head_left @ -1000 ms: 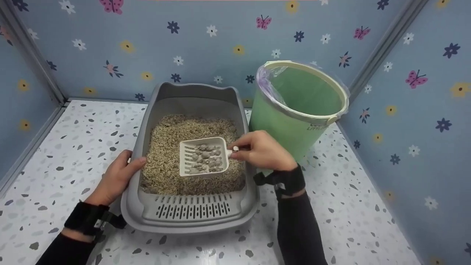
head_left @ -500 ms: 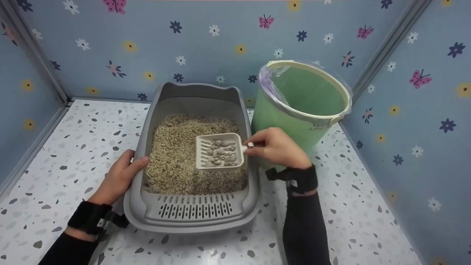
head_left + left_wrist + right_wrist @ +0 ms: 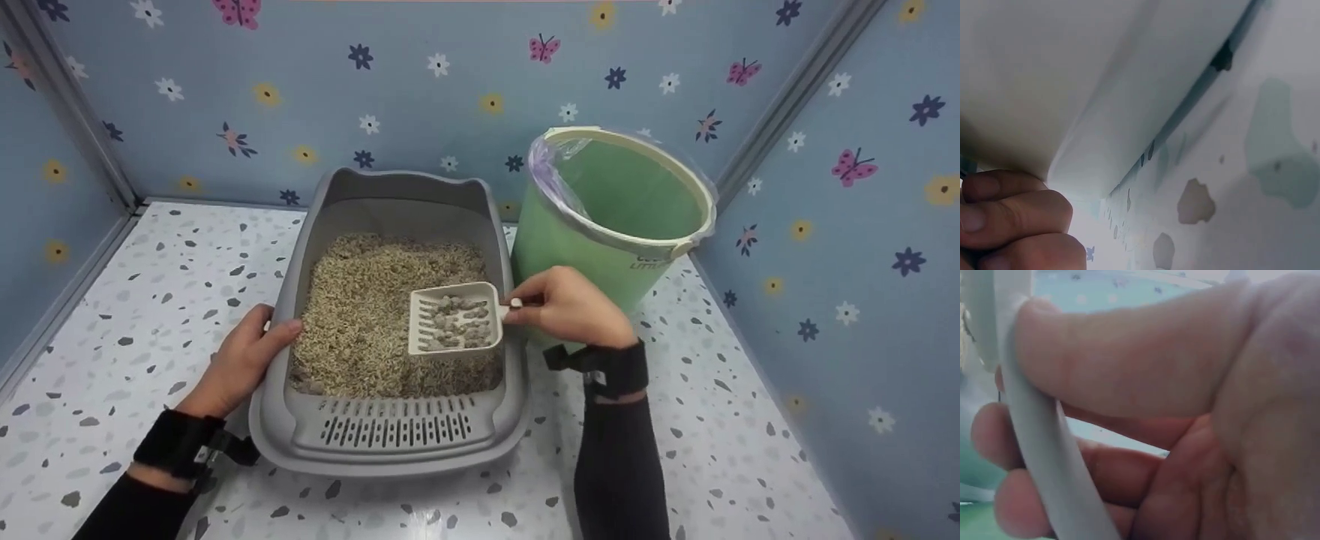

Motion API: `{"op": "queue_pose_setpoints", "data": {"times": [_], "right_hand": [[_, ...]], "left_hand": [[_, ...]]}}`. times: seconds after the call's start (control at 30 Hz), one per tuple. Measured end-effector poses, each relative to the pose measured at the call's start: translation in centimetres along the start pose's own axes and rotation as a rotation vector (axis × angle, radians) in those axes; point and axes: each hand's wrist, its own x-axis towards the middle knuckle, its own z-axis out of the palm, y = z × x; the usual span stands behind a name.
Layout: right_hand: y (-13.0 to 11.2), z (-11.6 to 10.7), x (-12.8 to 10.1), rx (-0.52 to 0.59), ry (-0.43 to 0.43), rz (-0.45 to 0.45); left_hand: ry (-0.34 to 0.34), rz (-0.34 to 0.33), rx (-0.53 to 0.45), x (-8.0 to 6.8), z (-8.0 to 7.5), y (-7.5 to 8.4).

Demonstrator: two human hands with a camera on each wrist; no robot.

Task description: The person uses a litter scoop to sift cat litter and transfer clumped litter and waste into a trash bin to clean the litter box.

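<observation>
In the head view a grey litter box [image 3: 390,450] holds tan litter [image 3: 352,315]. My left hand [image 3: 238,360] grips its left rim, thumb over the edge; the left wrist view shows curled fingers [image 3: 1027,216] against the box's outer wall. My right hand [image 3: 574,307] holds a white slotted litter scoop [image 3: 496,322] over the right part of the litter. Several greyish clumps [image 3: 450,322] lie in the scoop. In the right wrist view my thumb presses the scoop's handle [image 3: 1053,439], with fingers curled round behind it.
A green bin [image 3: 570,240] with a clear purplish liner [image 3: 551,172] stands right of the litter box, behind my right hand. Flower-patterned panels [image 3: 420,97] close off the back and both sides. The speckled floor [image 3: 187,262] shows around the box.
The scoop with its clumps has moved right over the litter, then slightly back toward me. My left hand stays on the rim.
</observation>
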Motion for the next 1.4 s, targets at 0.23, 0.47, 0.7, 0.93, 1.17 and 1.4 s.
{"op": "queue_pose_setpoints", "data": {"times": [0.23,0.47,0.7,0.93,1.17,1.4], "right_hand": [[0.4,-0.1,0.1,0.013,-0.03,-0.026],[0.0,0.7,0.8,0.036,-0.021,-0.099],[0.2,0.7,0.6,0.035,0.024,-0.12],[0.0,0.7,0.5,0.049,-0.002,-0.097],[-0.1,0.4,0.4,0.034,0.006,-0.103],[-0.3,0.0,0.0,0.032,0.075,-0.123]], "left_hand": [[-0.014,-0.002,-0.004,0.2,0.1,0.1],[0.004,0.007,0.027,-0.1,0.0,0.1],[-0.003,-0.009,0.029,-0.3,-0.1,0.1],[-0.004,-0.014,0.009,-0.3,-0.1,0.1],[-0.006,-0.024,0.003,-0.3,0.0,0.0],[0.005,0.005,0.02,0.0,0.0,0.2]]}}
